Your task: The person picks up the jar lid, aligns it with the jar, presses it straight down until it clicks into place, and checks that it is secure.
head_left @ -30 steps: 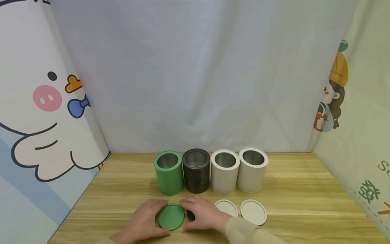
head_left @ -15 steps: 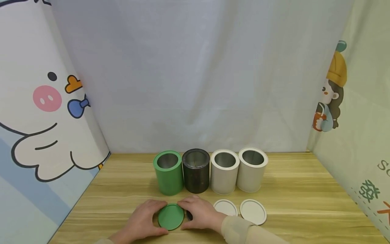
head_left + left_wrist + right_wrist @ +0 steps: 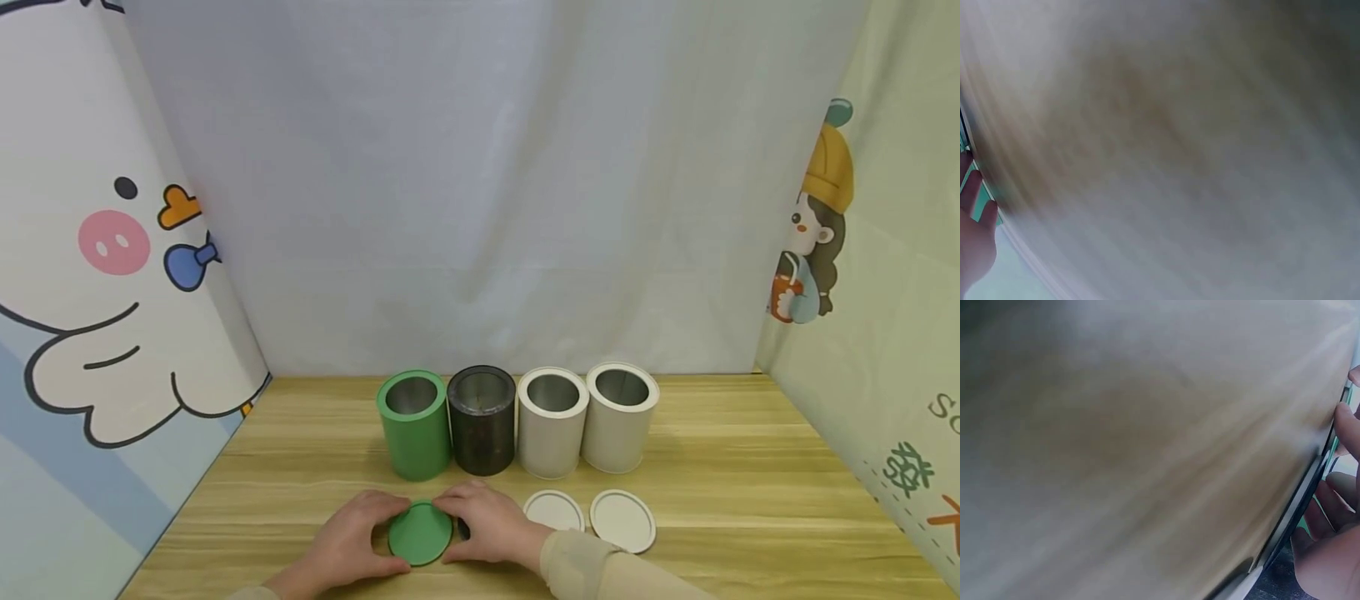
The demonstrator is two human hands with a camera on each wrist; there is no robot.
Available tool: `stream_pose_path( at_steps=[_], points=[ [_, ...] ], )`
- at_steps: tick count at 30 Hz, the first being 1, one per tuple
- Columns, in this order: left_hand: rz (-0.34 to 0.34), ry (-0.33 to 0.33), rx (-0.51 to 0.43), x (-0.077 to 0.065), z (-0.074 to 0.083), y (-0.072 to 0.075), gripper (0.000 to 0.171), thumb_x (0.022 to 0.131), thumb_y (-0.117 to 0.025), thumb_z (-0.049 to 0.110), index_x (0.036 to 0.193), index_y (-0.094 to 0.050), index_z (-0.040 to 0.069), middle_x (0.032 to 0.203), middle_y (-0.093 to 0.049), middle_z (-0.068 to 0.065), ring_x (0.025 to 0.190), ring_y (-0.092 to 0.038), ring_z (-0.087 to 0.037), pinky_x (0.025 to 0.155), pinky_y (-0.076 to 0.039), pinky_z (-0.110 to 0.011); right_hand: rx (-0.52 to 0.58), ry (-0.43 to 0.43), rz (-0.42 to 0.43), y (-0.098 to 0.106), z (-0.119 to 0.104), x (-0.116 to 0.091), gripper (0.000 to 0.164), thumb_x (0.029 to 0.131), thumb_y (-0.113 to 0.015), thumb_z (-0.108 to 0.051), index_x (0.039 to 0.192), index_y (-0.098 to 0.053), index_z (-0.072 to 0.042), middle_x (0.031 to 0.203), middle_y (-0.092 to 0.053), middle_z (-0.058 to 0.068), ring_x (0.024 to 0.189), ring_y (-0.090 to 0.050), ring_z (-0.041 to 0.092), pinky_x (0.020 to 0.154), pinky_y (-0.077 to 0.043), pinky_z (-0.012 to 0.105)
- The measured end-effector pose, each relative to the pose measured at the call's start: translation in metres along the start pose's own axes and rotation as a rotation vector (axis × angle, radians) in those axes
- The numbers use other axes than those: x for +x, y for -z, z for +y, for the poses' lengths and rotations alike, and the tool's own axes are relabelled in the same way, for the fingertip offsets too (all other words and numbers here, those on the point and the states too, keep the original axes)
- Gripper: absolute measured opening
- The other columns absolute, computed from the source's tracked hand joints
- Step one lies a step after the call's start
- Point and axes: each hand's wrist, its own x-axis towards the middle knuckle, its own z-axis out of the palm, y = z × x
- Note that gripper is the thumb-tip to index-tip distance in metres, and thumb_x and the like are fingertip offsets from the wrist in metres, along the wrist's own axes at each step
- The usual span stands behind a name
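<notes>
A round green lid [image 3: 420, 535] lies on the wooden table at the front, between both hands. My left hand [image 3: 347, 537] curves round its left side, fingers at the far rim and thumb at the near rim. From the right, my right hand [image 3: 491, 525] grips the same lid with fingertips and thumb at its edge. Under the right palm a black lid [image 3: 463, 531] is mostly hidden. Behind the hands stand a green can [image 3: 417, 446], a black can [image 3: 483, 442] and two white cans, the nearer one [image 3: 551, 442] beside the black; all have their tops uncovered.
Right of my right hand lie two white lids, one [image 3: 553, 508] partly behind the wrist and the other [image 3: 623, 522] fully visible. A grey-white curtain [image 3: 480, 208] closes off the back, with printed cloths at both sides. Blurred table fills most of both wrist views.
My right hand has shifted slightly left, closing in on the green lid. The left hand has barely moved, its thumb drawing a little nearer the rim. Cans stay put.
</notes>
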Motion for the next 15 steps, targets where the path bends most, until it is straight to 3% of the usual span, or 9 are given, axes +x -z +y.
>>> stream_pose_path(
  at_steps=[11, 15],
  points=[
    [-0.033, 0.007, -0.005, 0.0037, -0.0008, 0.0002, 0.070, 0.072, -0.081, 0.060, 0.116, -0.071, 0.006, 0.112, -0.069, -0.001, 0.104, -0.063, -0.020, 0.087, -0.055, -0.040, 0.067, -0.017, 0.006, 0.0022, -0.0002, 0.0008, 0.060, 0.080, -0.083, -0.040, 0.130, -0.066, -0.011, 0.124, -0.063, -0.002, 0.119, -0.054, 0.013, 0.099, -0.044, 0.023],
    [-0.011, 0.004, -0.013, 0.0052, -0.0010, 0.0012, 0.069, 0.072, -0.082, 0.060, 0.114, -0.072, 0.006, 0.110, -0.069, 0.000, 0.102, -0.063, -0.019, 0.086, -0.055, -0.040, 0.100, -0.019, 0.023, 0.0029, 0.0008, 0.0005, 0.059, 0.080, -0.083, -0.038, 0.129, -0.067, -0.010, 0.123, -0.064, -0.002, 0.118, -0.055, 0.012, 0.100, -0.043, 0.023]
  ],
)
